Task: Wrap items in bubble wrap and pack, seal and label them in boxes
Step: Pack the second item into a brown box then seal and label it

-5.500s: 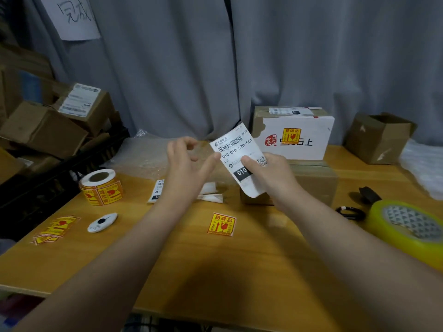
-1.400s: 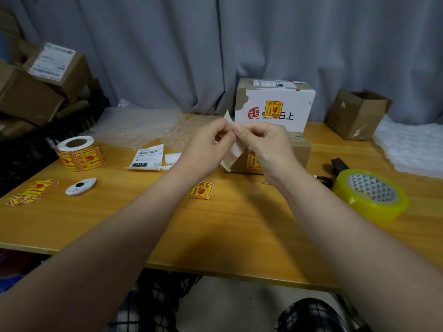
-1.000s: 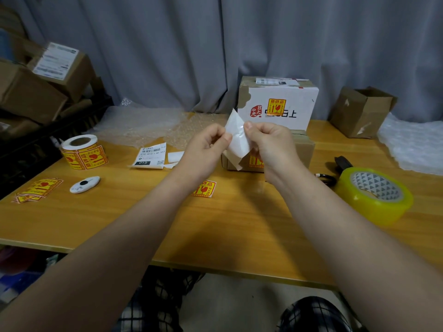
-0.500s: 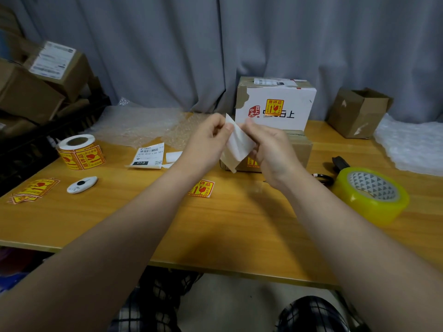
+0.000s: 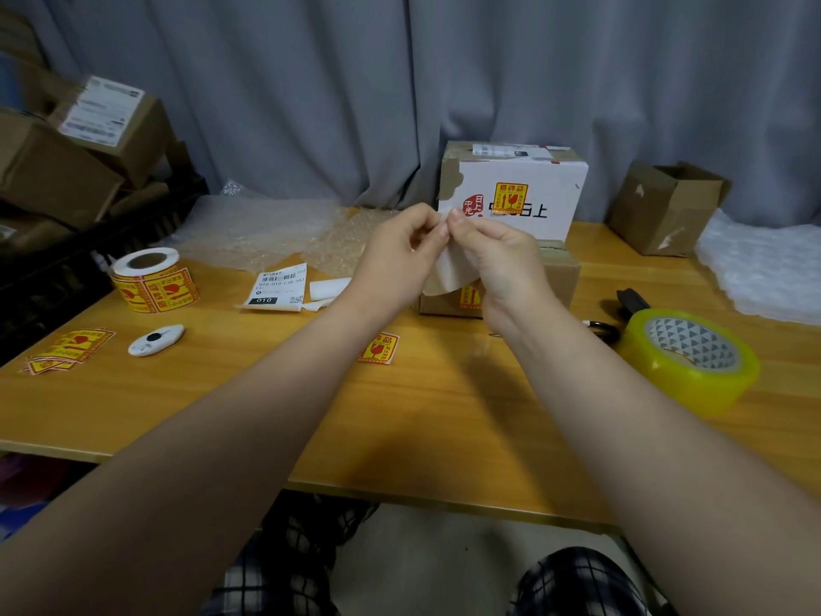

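My left hand (image 5: 400,255) and my right hand (image 5: 502,260) are raised together above the table, fingertips meeting at the top corner of a white shipping label (image 5: 448,273), which both pinch. The label hangs between my palms with its blank back toward me. Right behind it lies a low brown sealed box (image 5: 555,277) with a yellow fragile sticker on its front. A taller white box (image 5: 533,188) with a fragile sticker stands behind that one.
On the wooden table (image 5: 444,406) lie a fragile-sticker roll (image 5: 153,280), a white cutter (image 5: 155,340), loose stickers (image 5: 71,349), another shipping label (image 5: 277,289), a single sticker (image 5: 380,349), yellow tape roll (image 5: 688,357), scissors (image 5: 622,304), bubble wrap (image 5: 266,233) and an open carton (image 5: 666,206). Boxes are stacked at left.
Both hands turned the label from printed side facing me to its back and brought their fingertips together at its top corner; the label now hangs lower between the palms.
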{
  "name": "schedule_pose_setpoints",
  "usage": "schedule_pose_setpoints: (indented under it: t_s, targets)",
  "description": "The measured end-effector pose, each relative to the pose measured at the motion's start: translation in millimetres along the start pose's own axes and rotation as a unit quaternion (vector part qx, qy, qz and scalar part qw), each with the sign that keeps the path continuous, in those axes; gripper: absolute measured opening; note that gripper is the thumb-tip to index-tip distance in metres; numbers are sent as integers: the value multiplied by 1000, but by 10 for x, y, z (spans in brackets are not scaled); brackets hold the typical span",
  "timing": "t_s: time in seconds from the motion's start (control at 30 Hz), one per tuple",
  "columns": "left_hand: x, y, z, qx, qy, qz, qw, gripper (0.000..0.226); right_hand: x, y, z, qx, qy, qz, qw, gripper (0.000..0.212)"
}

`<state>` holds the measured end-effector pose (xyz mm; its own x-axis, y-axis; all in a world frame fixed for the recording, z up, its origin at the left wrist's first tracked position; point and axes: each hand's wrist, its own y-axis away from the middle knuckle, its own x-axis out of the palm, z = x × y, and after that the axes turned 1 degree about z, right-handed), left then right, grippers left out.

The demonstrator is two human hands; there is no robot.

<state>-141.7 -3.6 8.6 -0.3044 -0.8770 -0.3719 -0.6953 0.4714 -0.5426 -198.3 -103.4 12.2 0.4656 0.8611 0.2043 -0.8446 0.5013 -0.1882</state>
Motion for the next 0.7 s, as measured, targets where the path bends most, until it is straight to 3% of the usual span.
schedule_pose_setpoints:
  t_s: [0.37,0.43,0.57,0.7]
  targets:
    - [57,75,75,-148,136,-67,977,23,142,6,-7,67,-88,-132,985,22]
    - [88,72,124,-160,100,-89,978,20,169,6,-26,60,-81,-157,982,28]
    - [163,51,158,-120,13,-147,982,21,211,-9,-111,-14,45,-187,981,34]
    - [182,23,206,-76,-36,-139,987,20,173,-22,-182,-64,102,-208,971,31]
